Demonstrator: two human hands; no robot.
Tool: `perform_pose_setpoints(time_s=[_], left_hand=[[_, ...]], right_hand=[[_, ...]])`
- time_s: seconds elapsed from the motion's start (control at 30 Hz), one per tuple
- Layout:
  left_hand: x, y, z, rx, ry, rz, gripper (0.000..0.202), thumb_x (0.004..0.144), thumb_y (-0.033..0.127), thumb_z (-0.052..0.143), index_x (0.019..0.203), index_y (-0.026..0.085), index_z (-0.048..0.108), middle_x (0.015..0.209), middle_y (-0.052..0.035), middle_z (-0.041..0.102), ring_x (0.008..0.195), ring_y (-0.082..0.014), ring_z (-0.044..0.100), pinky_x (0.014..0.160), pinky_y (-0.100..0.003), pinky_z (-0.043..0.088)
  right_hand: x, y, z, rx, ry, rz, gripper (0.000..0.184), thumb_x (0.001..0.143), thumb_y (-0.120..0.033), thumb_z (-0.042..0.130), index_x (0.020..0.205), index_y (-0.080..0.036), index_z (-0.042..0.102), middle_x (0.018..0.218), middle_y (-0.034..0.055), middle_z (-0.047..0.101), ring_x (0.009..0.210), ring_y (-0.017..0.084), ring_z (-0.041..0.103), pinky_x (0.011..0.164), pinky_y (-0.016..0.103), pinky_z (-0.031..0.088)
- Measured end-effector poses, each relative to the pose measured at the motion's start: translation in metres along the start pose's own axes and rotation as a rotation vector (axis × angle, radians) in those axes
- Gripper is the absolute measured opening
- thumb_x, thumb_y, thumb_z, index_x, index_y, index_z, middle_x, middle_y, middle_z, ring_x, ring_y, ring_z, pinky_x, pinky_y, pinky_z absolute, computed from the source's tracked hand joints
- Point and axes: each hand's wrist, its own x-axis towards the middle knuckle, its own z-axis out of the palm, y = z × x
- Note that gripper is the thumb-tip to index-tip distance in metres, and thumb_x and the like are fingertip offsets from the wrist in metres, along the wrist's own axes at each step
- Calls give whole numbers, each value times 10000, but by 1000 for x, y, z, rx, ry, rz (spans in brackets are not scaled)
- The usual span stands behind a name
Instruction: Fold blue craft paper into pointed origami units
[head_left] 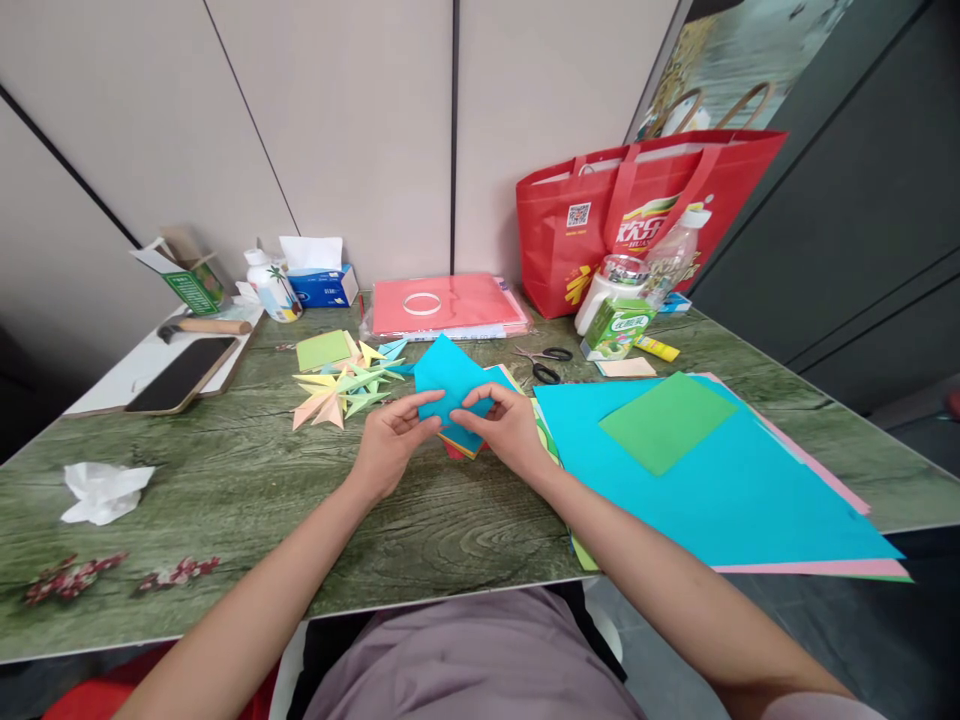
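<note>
A blue sheet of paper (pixel 450 365) is held up above the middle of the table, one corner pointing away from me. My left hand (pixel 390 440) pinches its left side between thumb and fingers. On the right side, my right hand (pixel 508 425) grips the same sheet, thumb and fingertips near its middle. Beneath it lie more coloured papers, partly hidden by the sheet and my right hand. Left of my hands is a pile of folded paper pieces (pixel 341 385) in yellow, green, peach and blue, with a light green square (pixel 322 350) behind.
Large blue sheets (pixel 720 500) with a green square (pixel 667 422) lie at right. Scissors (pixel 547 368), a green carton (pixel 619 328) and a red bag (pixel 559 240) stand or lie behind. A phone (pixel 182 374), hammer (pixel 206 326) and crumpled tissue (pixel 105 492) are at left.
</note>
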Motion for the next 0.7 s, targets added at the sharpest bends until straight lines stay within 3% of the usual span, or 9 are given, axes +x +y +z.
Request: perform_pose_setpoints(time_s=[0.23, 0.7], left_hand=[[-1, 2, 1, -76, -27, -30, 342, 613, 244, 747, 944, 177, 693, 919, -57, 695, 861, -211, 635, 840, -419, 514], [-1, 7, 2, -171, -48, -68, 286, 658, 233, 719, 935, 167, 706, 842, -40, 694, 834, -185, 630, 857, -410, 512]], right_hand=[[0, -2, -1, 17, -22, -24, 163, 640, -321, 692, 694, -179, 630, 712, -8, 634, 484, 77, 383, 474, 234, 315], [1, 1, -1, 86, -54, 1, 104, 647, -279, 693, 708, -197, 710, 709, 12, 700, 609, 137, 561, 539, 249, 397]])
